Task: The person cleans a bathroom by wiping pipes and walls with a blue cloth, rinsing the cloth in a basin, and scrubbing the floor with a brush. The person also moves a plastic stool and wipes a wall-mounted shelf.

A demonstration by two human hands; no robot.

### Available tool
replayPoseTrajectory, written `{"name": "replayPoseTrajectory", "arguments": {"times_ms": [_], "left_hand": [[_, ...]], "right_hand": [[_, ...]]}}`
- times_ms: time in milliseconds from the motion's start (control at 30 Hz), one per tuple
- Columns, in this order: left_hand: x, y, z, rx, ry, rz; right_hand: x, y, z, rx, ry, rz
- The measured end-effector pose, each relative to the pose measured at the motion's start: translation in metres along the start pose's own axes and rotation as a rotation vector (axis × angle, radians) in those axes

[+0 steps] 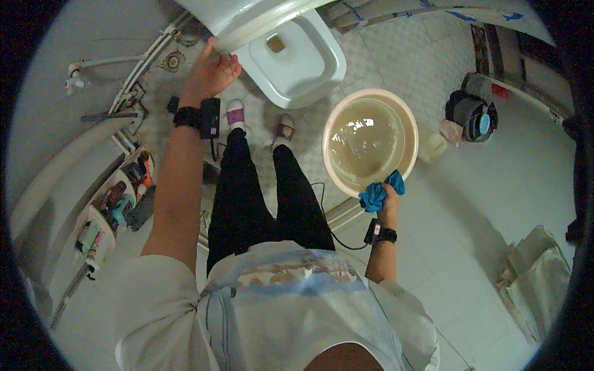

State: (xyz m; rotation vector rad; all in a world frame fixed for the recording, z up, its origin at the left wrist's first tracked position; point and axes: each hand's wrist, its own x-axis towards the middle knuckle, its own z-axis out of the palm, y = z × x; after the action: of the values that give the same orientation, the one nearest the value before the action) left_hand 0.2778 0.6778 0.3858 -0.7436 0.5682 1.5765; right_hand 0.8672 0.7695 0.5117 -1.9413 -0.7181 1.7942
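My right hand grips a crumpled blue cloth at the near rim of a round, pale pink plastic basin. Cloudy water partly fills the basin, with bright reflections on its surface. My left hand reaches forward with its fingers apart and nothing visibly in it. It is beside a white ceramic toilet, close to the raised white part at its back. Whether the fingertips touch that part I cannot tell. Dark straps with small boxes are on both wrists.
At the left, several bottles stand on wall shelves, with a tap and a large bent pipe nearby. Right of the basin are a pale plastic container and a dark pail-like object. A cable runs beside my legs.
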Motion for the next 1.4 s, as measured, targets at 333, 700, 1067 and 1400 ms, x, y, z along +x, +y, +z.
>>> {"name": "replayPoseTrajectory", "arguments": {"times_ms": [333, 700, 1067, 1400], "left_hand": [[0.027, 0.048, -0.024, -0.829, -0.037, -0.641], [-0.006, 0.049, 0.005, 0.023, 0.065, -0.13], [-0.017, 0.069, -0.012, 0.06, 0.031, -0.138], [-0.007, 0.07, -0.01, 0.067, 0.089, -0.116]], "right_hand": [[0.128, 0.004, 0.105, -0.591, 0.125, 0.011], [0.209, -0.08, 0.224, -1.68, -0.173, -0.478], [0.065, -0.173, 0.436, -2.661, -0.21, -0.546], [0.041, -0.192, 0.49, -2.489, 0.006, -0.453]]}}
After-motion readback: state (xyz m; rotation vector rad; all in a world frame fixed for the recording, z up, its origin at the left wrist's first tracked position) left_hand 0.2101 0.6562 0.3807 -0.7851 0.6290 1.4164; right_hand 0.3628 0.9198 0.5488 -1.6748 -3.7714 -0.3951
